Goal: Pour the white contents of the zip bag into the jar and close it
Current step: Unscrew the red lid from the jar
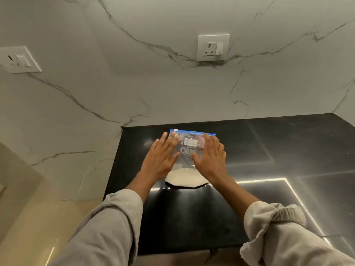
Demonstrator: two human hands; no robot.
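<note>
Black counter (249,150) holds the zip bag (189,150), white powder (184,178) at its near end. Left hand (160,160) and right hand (212,158) lie flat and loose on it. No jar shows, so I think pouring hasn't started.

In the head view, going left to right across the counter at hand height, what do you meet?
Left hand → zip bag → right hand, all over the black counter. Both hands lie flat with straight fingers on the bag's two sides.
</note>
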